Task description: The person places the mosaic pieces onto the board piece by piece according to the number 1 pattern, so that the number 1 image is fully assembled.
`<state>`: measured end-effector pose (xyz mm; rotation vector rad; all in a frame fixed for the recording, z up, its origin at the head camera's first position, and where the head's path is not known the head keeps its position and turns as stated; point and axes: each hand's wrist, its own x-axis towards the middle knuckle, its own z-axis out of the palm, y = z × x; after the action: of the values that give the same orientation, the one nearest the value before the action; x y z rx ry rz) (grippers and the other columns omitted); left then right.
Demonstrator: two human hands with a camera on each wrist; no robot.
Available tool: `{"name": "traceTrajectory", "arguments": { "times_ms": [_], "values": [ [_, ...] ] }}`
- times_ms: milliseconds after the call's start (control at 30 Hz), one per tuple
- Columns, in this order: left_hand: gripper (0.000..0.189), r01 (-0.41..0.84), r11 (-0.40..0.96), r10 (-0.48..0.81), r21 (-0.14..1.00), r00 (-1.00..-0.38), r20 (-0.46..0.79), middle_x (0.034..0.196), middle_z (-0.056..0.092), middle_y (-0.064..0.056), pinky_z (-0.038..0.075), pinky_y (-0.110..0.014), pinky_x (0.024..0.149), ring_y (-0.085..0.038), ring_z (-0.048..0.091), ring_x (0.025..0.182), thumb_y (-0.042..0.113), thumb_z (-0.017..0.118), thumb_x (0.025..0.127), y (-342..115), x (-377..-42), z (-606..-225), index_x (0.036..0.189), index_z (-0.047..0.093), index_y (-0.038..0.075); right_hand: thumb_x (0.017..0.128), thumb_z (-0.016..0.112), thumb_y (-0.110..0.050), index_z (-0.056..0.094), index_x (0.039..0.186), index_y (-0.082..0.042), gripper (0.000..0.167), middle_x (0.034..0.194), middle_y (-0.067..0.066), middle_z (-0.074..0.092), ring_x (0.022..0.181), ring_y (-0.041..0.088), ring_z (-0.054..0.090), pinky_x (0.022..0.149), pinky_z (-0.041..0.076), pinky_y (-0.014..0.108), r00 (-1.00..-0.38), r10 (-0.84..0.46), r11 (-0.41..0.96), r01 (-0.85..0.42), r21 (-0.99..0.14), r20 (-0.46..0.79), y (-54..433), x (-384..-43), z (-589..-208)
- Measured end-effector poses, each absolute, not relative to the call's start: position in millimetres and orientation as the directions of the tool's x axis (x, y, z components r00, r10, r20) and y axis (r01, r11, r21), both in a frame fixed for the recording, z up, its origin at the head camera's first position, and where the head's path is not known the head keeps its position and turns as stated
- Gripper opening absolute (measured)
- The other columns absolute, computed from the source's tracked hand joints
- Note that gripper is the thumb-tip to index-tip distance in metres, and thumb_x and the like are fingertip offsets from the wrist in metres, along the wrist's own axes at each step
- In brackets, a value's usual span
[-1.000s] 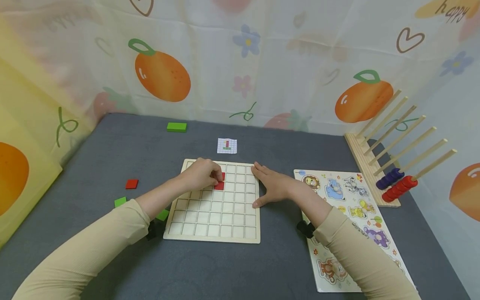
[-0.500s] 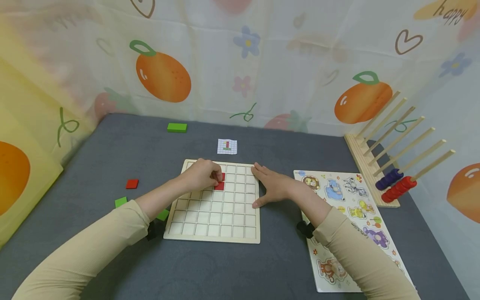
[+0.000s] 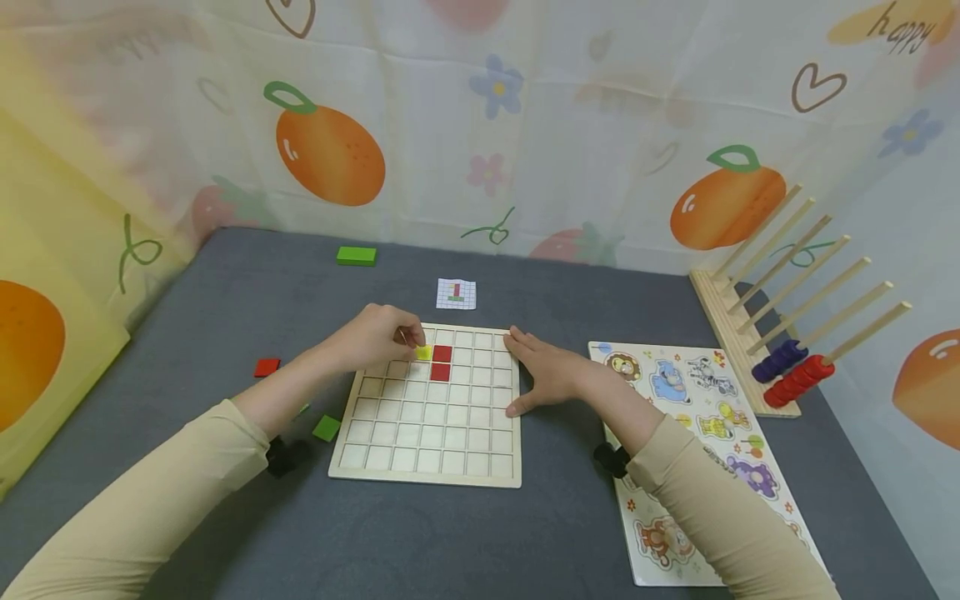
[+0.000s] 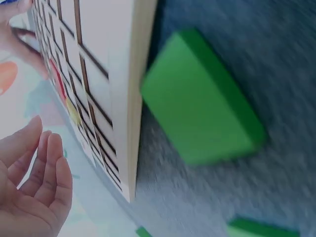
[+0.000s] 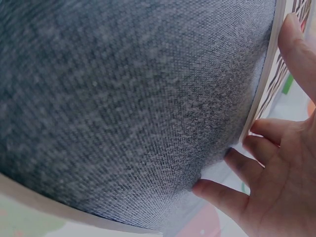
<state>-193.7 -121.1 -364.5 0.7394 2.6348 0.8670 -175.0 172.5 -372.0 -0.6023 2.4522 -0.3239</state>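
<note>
A pale wooden grid board (image 3: 427,481) lies mid-table. Two red square tiles (image 3: 441,372) sit in its cells one above the other, and a yellow tile (image 3: 423,353) lies left of the upper one. Just left of the yellow tile hovers my left hand (image 3: 378,337), its fingers loosely bent; in the left wrist view nothing shows between thumb and fingertips. My right hand (image 3: 551,367) rests along the board's right edge, thumb and fingers spread and touching the rim. A green tile (image 4: 202,103) lies on the cloth close to the board's left side.
Behind the board lies a small gridded card (image 3: 456,293) with a coloured pattern. A green block (image 3: 356,256) is at the back left and a red tile (image 3: 267,367) at the left. On the right are an animal puzzle board (image 3: 652,508) and a pegged bead rack (image 3: 720,321).
My left hand has drawn back to the left from the red tiles, uncovering them and the yellow tile. The right hand stays on the board's edge.
</note>
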Motion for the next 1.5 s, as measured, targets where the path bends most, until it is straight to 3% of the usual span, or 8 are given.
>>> {"name": "traceTrajectory", "arguments": {
  "times_ms": [267, 567, 767, 1000, 1167, 1367, 1500],
  "values": [
    [0.010, 0.370, 0.710, 0.514, 0.599, -0.854, -0.082, 0.091, 0.073, -0.005, 0.051, -0.030, 0.073, -0.017, 0.066, 0.085, 0.007, 0.073, 0.086, -153.8, -198.2, -355.2, 0.095, 0.072, 0.007, 0.081, 0.075, -0.052, 0.004, 0.160, -0.014, 0.113, 0.169, 0.007, -0.006, 0.157, 0.031, 0.002, 0.124, 0.018, 0.054, -0.721, -0.493, 0.865, -0.344, -0.366, -0.487, 173.1, -174.2, -372.3],
    [0.016, 0.299, 0.740, 0.468, 0.603, -0.873, -0.141, 0.098, 0.073, -0.003, 0.053, -0.030, 0.077, -0.016, 0.068, 0.092, 0.015, 0.072, 0.088, -196.1, -209.0, -350.3, 0.104, 0.071, 0.010, 0.081, 0.075, -0.052, 0.003, 0.160, -0.015, 0.113, 0.169, 0.006, -0.007, 0.157, 0.029, 0.000, 0.124, 0.017, 0.054, -0.722, -0.488, 0.867, -0.333, -0.372, -0.491, 173.1, -174.0, -372.3],
    [0.022, 0.265, 0.745, 0.463, 0.612, -0.866, -0.189, 0.108, 0.073, -0.008, 0.053, -0.029, 0.080, -0.013, 0.069, 0.095, 0.018, 0.072, 0.090, -223.5, -213.4, -349.7, 0.110, 0.070, 0.009, 0.081, 0.075, -0.052, 0.004, 0.160, -0.014, 0.113, 0.169, 0.007, -0.006, 0.157, 0.030, 0.001, 0.124, 0.018, 0.054, -0.724, -0.488, 0.867, -0.338, -0.367, -0.488, 173.2, -173.3, -371.0],
    [0.028, 0.192, 0.726, 0.459, 0.660, -0.850, -0.258, 0.114, 0.071, -0.010, 0.051, -0.019, 0.082, 0.001, 0.064, 0.094, 0.020, 0.070, 0.091, -260.5, -217.8, -357.5, 0.115, 0.068, 0.006, 0.081, 0.075, -0.052, 0.004, 0.160, -0.015, 0.113, 0.169, 0.007, -0.007, 0.157, 0.031, 0.001, 0.124, 0.017, 0.055, -0.721, -0.493, 0.865, -0.346, -0.363, -0.488, 173.7, -174.4, -371.7],
    [0.036, 0.096, 0.693, 0.474, 0.714, -0.807, -0.351, 0.123, 0.067, -0.012, 0.053, -0.019, 0.083, 0.008, 0.062, 0.097, 0.020, 0.068, 0.093, -288.2, -222.2, -368.1, 0.124, 0.064, 0.003, 0.082, 0.076, -0.050, 0.003, 0.160, -0.014, 0.113, 0.169, 0.008, -0.007, 0.157, 0.031, 0.001, 0.124, 0.017, 0.056, -0.720, -0.496, 0.863, -0.348, -0.366, -0.485, 173.6, -175.2, -373.0],
    [0.043, 0.038, 0.682, 0.495, 0.730, -0.759, -0.423, 0.123, 0.065, 0.010, 0.050, -0.017, 0.087, 0.008, 0.059, 0.104, 0.023, 0.066, 0.094, -310.9, -222.4, -374.3, 0.132, 0.060, 0.005, 0.081, 0.076, -0.051, 0.003, 0.160, -0.015, 0.113, 0.169, 0.006, -0.007, 0.157, 0.029, 0.001, 0.124, 0.018, 0.053, -0.724, -0.486, 0.868, -0.335, -0.366, -0.489, 173.1, -175.7, -373.3],
    [0.049, -0.009, 0.666, 0.513, 0.746, -0.720, -0.467, 0.117, 0.064, 0.023, 0.048, -0.015, 0.087, 0.004, 0.057, 0.102, 0.014, 0.069, 0.090, -319.5, -223.6, -377.6, 0.136, 0.056, 0.002, 0.081, 0.076, -0.052, 0.003, 0.160, -0.015, 0.113, 0.169, 0.006, -0.006, 0.157, 0.029, 0.001, 0.124, 0.018, 0.054, -0.723, -0.488, 0.867, -0.338, -0.366, -0.489, 173.3, -175.3, -372.6]
  ]
}}
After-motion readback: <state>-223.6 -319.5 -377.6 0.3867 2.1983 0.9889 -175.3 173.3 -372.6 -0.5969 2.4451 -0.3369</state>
